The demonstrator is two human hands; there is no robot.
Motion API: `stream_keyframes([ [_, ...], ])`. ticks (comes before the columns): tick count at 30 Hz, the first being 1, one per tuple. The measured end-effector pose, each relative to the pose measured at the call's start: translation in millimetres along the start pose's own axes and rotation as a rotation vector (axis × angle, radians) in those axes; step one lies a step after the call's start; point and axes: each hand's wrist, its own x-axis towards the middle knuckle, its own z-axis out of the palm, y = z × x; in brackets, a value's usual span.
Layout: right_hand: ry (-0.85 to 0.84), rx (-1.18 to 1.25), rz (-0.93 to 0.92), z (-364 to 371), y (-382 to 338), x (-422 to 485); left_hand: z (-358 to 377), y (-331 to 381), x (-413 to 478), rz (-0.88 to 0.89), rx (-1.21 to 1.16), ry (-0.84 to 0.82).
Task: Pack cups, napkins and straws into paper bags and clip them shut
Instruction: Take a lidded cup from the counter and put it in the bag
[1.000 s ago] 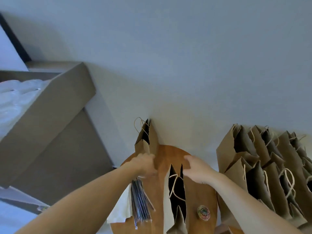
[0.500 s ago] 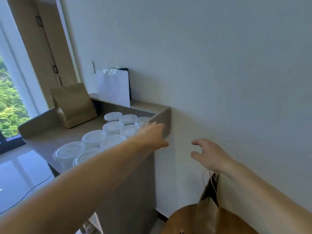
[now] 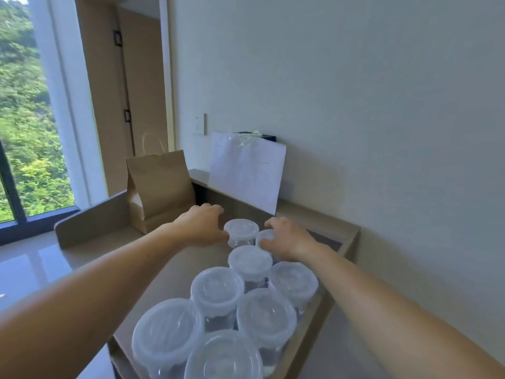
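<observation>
left hand (image 3: pixel 199 225): fingers curled, touching left cup (image 3: pixel 241 231); whether it grips, cannot tell
right hand (image 3: pixel 287 239): fingers and thumb curled round right cup (image 3: pixel 266 236)
other cups (image 3: pixel 217 291): behind both hands, between the forearms
bag (image 3: pixel 161 187): upright, just beyond left hand

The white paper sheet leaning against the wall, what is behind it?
Only the top of a dark box shows above the white paper sheet; the rest is covered.

A plain residential room: tall window (image 3: pixel 24 119) onto trees, wall socket (image 3: pixel 199 124), built-in wooden counter (image 3: pixel 109 239).
</observation>
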Motion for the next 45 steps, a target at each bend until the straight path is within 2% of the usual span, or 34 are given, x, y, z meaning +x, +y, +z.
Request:
stream_keyframes([
  [10, -0.113, -0.206, 0.084, 48.4, -38.4, 113.4, 26.9, -68.2, 27.8, -0.029, -0.085, -0.055],
  [15, -0.236, -0.107, 0.089, 54.3, -35.1, 135.5, 32.5, -84.9, 26.8, -0.040, -0.100, -0.073],
  [21, -0.111, -0.123, 0.022, 59.6, -37.9, 123.8, 24.5, -81.4, 23.9, -0.021, -0.099, -0.057],
  [25, 0.063, -0.036, -0.026, 18.6, -44.6, 100.8, 7.7, -68.2, 22.7, 0.009, -0.102, -0.003],
  [32, 0.344, 0.018, -0.059, -77.4, -25.9, 21.8, -21.4, 7.6, 18.7, 0.150, -0.076, 0.053],
  [38, 0.388, 0.018, 0.067, -125.0, 41.2, -90.1, -21.6, 108.2, -2.2, 0.288, -0.060, 0.018],
  [45, 0.387, 0.015, 0.285, -129.8, 157.3, -246.8, 21.8, 266.0, -55.7, 0.482, -0.045, -0.058],
])
